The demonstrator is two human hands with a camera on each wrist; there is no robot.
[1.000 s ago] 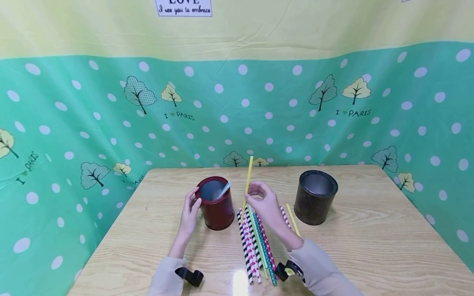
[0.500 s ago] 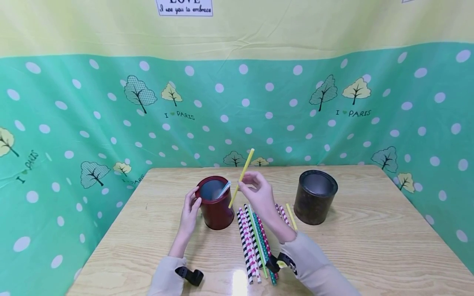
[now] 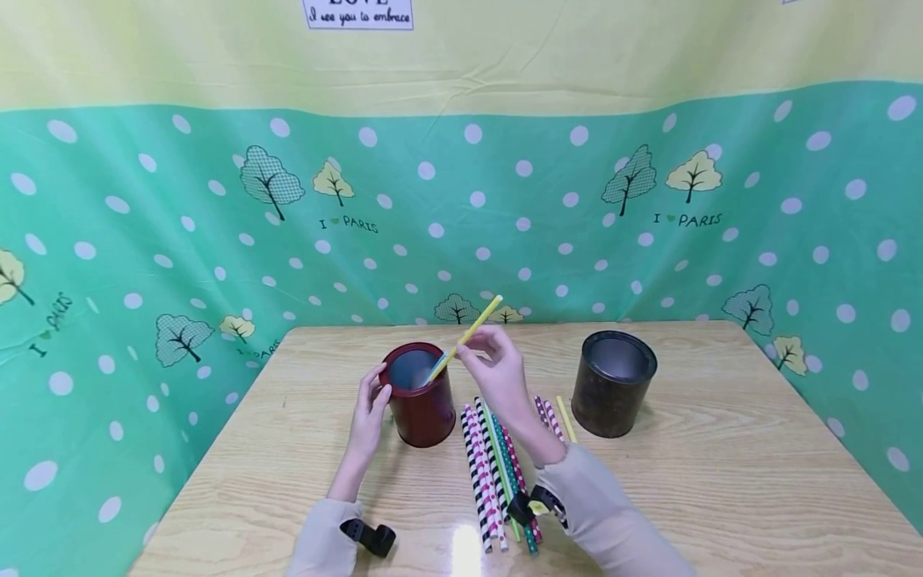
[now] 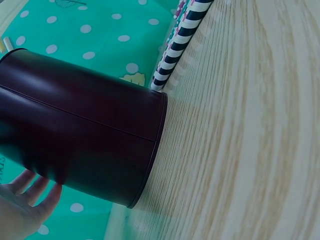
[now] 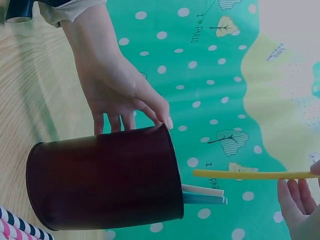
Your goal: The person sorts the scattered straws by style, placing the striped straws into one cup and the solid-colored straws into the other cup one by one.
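Observation:
A dark red can [image 3: 424,417] stands upright on the table. My left hand [image 3: 369,417] grips it from the left, thumb and fingers at the rim and side. In the right wrist view, a pale straw [image 5: 202,190] and a blue one [image 5: 204,199] stick out of the can's mouth. A yellow paper straw [image 3: 477,322] is pinched between the thumb and fingers of my right hand [image 3: 497,369]. It slants over the can's opening in the head view; the right wrist view shows its lower end [image 5: 197,173] just outside the rim.
Several patterned paper straws [image 3: 479,481] lie side by side right of the red can. More straws, including another yellow straw [image 3: 566,418], lie partly behind my right forearm. A black can [image 3: 611,397] stands at the right. A dotted green cloth [image 3: 476,216] hangs behind the table.
My right hand has lifted the yellow straw from above the straw pile, moved left to the red can and tilted the straw. The left hand has stayed on the can.

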